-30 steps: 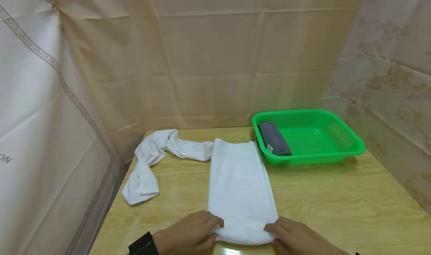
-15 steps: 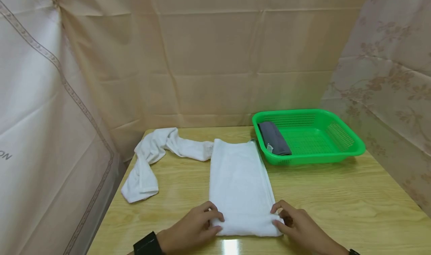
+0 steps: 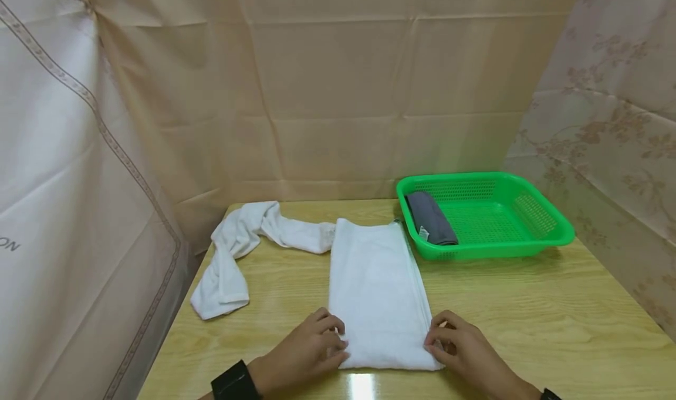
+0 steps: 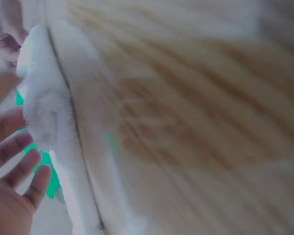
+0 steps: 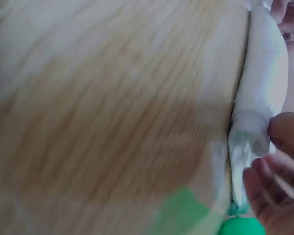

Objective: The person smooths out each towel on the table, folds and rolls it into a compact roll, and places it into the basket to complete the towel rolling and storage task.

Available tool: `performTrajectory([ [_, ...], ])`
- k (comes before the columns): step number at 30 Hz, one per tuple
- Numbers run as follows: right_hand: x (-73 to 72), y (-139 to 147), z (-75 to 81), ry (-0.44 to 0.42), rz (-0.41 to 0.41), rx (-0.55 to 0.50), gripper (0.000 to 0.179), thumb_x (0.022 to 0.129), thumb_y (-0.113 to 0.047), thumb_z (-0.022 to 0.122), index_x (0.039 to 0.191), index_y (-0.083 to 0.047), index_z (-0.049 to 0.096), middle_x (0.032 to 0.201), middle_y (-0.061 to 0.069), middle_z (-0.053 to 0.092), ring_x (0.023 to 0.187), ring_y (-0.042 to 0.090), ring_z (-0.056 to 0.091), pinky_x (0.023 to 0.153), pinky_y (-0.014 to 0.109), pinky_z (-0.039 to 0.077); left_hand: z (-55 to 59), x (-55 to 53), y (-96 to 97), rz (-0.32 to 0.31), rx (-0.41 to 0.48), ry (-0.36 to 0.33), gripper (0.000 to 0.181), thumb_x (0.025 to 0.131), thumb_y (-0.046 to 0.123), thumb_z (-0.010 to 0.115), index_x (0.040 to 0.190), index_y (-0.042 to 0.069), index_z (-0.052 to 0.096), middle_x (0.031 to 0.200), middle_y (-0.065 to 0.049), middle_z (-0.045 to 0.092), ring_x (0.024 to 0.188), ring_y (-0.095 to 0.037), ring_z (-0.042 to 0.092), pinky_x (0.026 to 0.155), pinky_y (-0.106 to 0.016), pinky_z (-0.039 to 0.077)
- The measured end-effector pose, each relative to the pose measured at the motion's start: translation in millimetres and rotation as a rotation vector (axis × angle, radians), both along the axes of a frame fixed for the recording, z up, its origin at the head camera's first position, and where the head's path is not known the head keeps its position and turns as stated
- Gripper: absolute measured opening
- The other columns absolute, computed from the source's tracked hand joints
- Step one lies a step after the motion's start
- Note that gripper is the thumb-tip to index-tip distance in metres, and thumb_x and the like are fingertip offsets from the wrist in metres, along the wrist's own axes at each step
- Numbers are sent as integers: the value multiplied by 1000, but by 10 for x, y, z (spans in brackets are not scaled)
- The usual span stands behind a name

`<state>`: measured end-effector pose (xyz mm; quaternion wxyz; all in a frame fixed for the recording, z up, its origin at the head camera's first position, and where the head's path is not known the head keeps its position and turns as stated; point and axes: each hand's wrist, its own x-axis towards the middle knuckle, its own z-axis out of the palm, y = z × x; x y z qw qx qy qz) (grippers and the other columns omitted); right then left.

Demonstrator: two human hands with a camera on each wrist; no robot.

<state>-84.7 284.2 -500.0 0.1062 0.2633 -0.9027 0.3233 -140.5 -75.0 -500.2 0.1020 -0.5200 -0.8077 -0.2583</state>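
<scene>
A white towel (image 3: 377,282) lies folded into a long strip, its near end turned into a thick roll (image 5: 262,73). My left hand (image 3: 314,344) is at the left end of this roll, fingers loosely bent and spread. In the left wrist view, the left fingers (image 4: 19,156) stand spread beside the roll's end with nothing between them. At the right end, my right hand (image 3: 462,347) pinches the towel's edge between thumb and bent fingers. The right wrist view shows its thumb (image 5: 286,132) against the roll, with a flap of cloth close to the fingertips.
A green plastic basket (image 3: 502,247) stands at the back right, with a rolled dark grey towel (image 3: 430,218) along its left side. Another white cloth (image 3: 232,259) lies crumpled at the left of the wooden table (image 3: 507,312). Cloth sheets (image 3: 327,95) hang around the table.
The towel's near end has been turned over into a roll and now lies flatter and slightly farther from me. Both hands have shifted a little forward, and the left fingers have loosened.
</scene>
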Motion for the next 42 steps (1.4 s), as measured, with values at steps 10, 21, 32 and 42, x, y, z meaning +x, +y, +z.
performTrajectory([
  [10, 53, 23, 47, 361, 141, 319, 40, 76, -39, 91, 104, -17, 72, 112, -12, 60, 101, 7, 53, 86, 22, 43, 3, 52, -13, 2, -151, 142, 32, 91, 30, 80, 114, 11, 69, 115, 5, 62, 108, -10, 56, 92, -29, 49],
  [21, 69, 32, 104, 171, 62, 286, 28, 82, -13, 82, 107, -16, 69, 102, -16, 59, 91, 1, 54, 76, 23, 51, 100, -7, -20, 31, -164, -171, 25, 99, 18, 70, 123, 13, 63, 99, 8, 61, 87, 0, 56, 76, -14, 47],
  [32, -72, 102, 102, -173, 79, -48, 23, 99, -16, 71, 113, -21, 53, 86, -18, 65, 71, -5, 55, 59, 21, 46, 163, -84, 12, 55, 29, -395, 26, 97, 6, 69, 118, 19, 61, 87, 8, 53, 75, -3, 50, 65, -16, 46],
  [42, -142, 89, 53, -201, 12, -113, 17, 99, -18, 71, 101, -26, 57, 68, -20, 51, 60, -5, 44, 52, 21, 41, 151, -122, 28, 72, 105, -430, 18, 100, 4, 65, 111, 14, 75, 101, 2, 61, 78, 1, 55, 66, -17, 50],
])
